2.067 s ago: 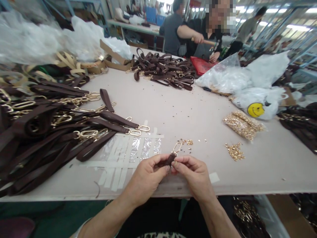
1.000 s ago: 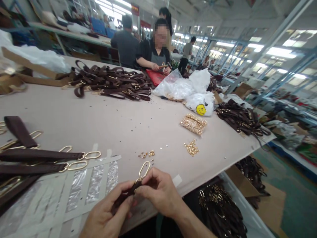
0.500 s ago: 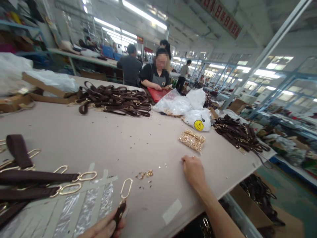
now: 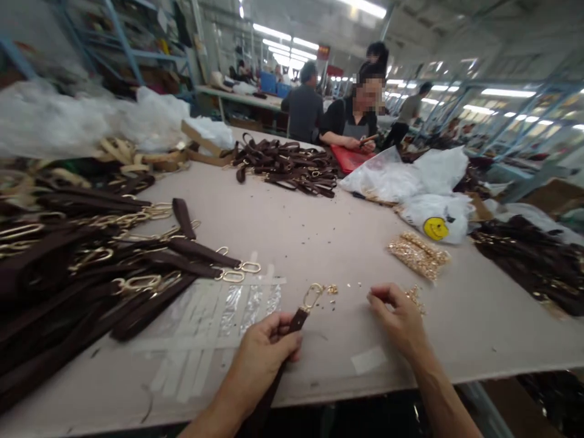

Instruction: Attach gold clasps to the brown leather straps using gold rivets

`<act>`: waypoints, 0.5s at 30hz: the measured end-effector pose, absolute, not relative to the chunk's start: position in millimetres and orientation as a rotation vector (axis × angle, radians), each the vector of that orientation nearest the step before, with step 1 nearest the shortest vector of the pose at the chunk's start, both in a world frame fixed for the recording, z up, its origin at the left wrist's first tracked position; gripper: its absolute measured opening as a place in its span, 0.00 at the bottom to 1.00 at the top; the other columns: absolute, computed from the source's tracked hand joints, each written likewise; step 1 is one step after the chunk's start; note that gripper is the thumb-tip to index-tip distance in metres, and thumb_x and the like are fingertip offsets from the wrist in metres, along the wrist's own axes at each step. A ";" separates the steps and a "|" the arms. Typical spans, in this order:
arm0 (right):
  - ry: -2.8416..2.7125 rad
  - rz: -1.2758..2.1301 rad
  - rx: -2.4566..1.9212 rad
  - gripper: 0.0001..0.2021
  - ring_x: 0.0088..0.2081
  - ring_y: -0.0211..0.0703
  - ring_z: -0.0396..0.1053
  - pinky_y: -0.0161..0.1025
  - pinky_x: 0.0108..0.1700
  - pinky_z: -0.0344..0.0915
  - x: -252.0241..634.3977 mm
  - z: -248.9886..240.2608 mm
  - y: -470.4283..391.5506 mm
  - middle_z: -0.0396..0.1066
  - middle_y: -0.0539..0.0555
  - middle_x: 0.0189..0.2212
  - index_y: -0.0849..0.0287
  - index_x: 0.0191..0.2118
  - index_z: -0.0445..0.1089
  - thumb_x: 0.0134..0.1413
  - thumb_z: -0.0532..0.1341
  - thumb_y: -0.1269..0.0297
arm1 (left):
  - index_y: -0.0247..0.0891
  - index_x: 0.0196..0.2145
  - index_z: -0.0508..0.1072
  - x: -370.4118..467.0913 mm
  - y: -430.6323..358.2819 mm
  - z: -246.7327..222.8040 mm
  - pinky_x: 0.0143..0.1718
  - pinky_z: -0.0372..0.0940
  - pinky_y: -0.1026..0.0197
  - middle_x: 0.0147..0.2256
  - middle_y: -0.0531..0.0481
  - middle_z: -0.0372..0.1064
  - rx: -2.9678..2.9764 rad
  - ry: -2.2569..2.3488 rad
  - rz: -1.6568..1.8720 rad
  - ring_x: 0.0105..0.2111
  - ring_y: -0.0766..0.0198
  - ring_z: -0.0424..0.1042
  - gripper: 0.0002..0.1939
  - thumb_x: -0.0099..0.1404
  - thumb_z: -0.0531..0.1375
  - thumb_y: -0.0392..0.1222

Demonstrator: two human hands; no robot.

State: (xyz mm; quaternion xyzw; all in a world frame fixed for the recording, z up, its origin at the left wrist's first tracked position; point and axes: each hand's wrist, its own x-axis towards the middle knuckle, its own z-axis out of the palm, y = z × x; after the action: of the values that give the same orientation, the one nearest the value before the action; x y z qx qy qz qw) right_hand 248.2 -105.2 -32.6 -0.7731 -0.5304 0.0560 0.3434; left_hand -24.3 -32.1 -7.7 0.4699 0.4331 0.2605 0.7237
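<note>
My left hand (image 4: 269, 350) is closed around a dark brown leather strap (image 4: 297, 321). A gold oval ring (image 4: 312, 295) sits at the strap's upper end, and the rest of the strap hangs down past the table's front edge. My right hand (image 4: 398, 316) is over the table to the right, thumb and fingertips drawn together. Whatever is between those fingertips is too small to make out. Beside its wrist lies a small pile of gold metal pieces (image 4: 415, 299). Another few gold pieces (image 4: 332, 289) are scattered just beyond the ring.
Brown straps with gold rings (image 4: 150, 267) cover the table's left side. A strap heap (image 4: 292, 163) lies at the back, more straps (image 4: 524, 261) at right. A clear bag of gold pieces (image 4: 418, 255) rests before white plastic bags (image 4: 424, 188). A co-worker (image 4: 353, 118) works across the table.
The view has swung left. My left hand, with the strap, has come further over the table. My right hand has shifted left, uncovering the small gold pile.
</note>
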 end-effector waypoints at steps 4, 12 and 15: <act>-1.298 0.445 -1.534 0.04 0.38 0.41 0.71 0.36 0.42 0.69 168.1 -33.1 -110.4 0.72 0.51 0.34 0.55 0.39 0.68 0.60 0.61 0.62 | 0.36 0.38 0.77 -24.8 -36.2 -15.2 0.28 0.60 0.67 0.24 0.55 0.69 1.089 1.000 0.578 0.25 0.68 0.66 0.12 0.56 0.65 0.41; -1.376 0.411 -1.374 0.08 0.41 0.35 0.71 0.32 0.46 0.66 114.5 -34.4 -100.7 0.72 0.48 0.36 0.52 0.39 0.68 0.60 0.60 0.75 | 0.38 0.37 0.78 -26.2 -41.9 -22.9 0.33 0.63 0.66 0.32 0.51 0.75 1.178 0.912 0.670 0.31 0.65 0.69 0.08 0.59 0.63 0.39; -1.391 0.399 -1.394 0.08 0.40 0.35 0.71 0.31 0.46 0.66 116.0 -32.2 -101.2 0.72 0.47 0.36 0.53 0.38 0.67 0.59 0.60 0.75 | 0.38 0.36 0.79 -26.3 -43.4 -21.3 0.34 0.63 0.65 0.32 0.52 0.75 1.198 0.920 0.706 0.32 0.64 0.70 0.08 0.58 0.63 0.36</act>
State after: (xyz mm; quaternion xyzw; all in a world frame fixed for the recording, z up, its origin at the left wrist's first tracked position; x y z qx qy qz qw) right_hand 116.0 -101.2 -32.2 -0.5855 -0.5842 0.1675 0.5366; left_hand -26.3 -43.4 -21.3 0.5318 0.4087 0.3136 0.6721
